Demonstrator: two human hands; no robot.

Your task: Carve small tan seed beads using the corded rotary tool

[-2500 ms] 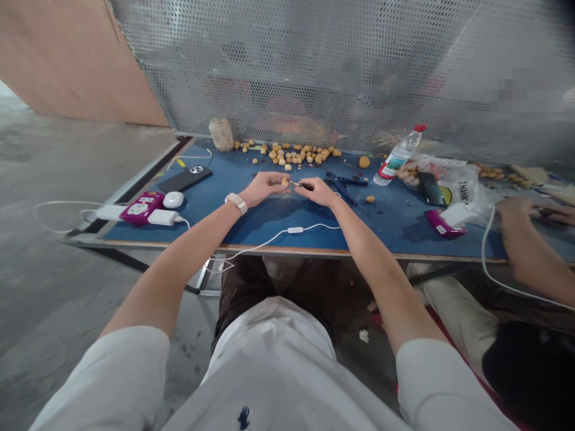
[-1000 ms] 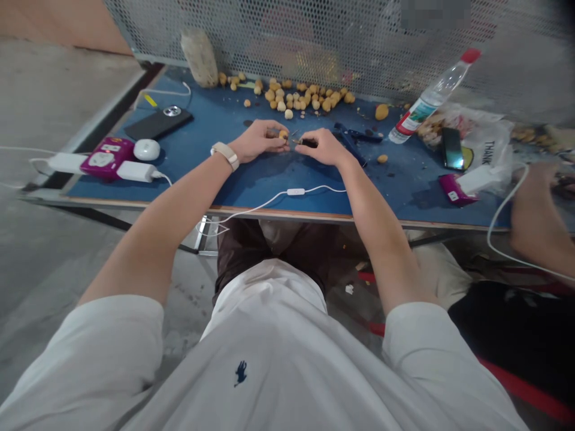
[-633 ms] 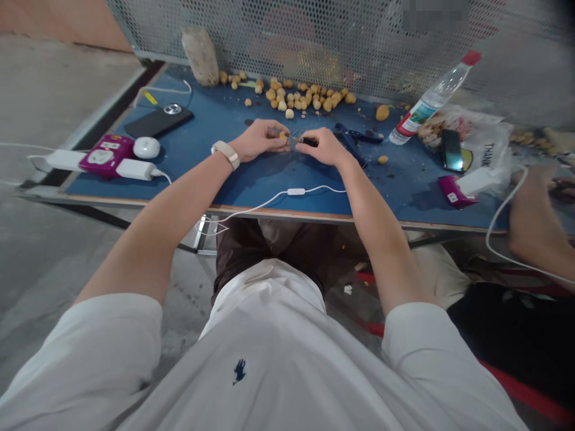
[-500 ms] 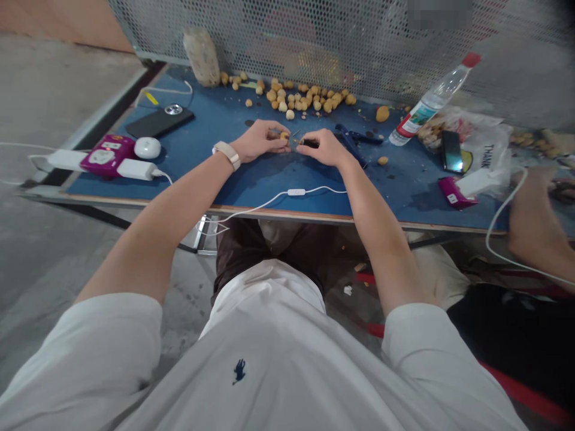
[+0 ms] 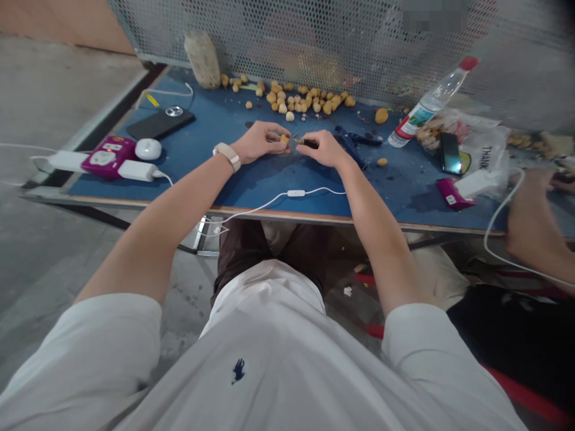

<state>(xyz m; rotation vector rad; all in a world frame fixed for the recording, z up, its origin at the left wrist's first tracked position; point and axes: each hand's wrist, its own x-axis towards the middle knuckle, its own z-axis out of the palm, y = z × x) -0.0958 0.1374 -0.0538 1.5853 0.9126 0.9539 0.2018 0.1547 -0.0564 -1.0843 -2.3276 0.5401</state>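
a perforated metal panel (image 5: pixel 287 36) rises along the back edge of the blue bench (image 5: pixel 386 200). near the back left corner stands a cloudy, pale container (image 5: pixel 202 63). along the left edge lie a thin white cable (image 5: pixel 168 92) with a yellow tag (image 5: pixel 153 100) and a dark phone (image 5: pixel 157 124). at the front left corner sits a purple socket block (image 5: pixel 109 157), a rounded white case (image 5: pixel 148 149) just beside it. a white cord (image 5: pixel 295 193) trails over the front edge. further right, a red-capped bottle (image 5: pixel 420 114) stands toward the back edge, near a crumpled plastic bag (image 5: pixel 494 143), a second phone (image 5: pixel 450 153) and another purple block (image 5: pixel 453 194).
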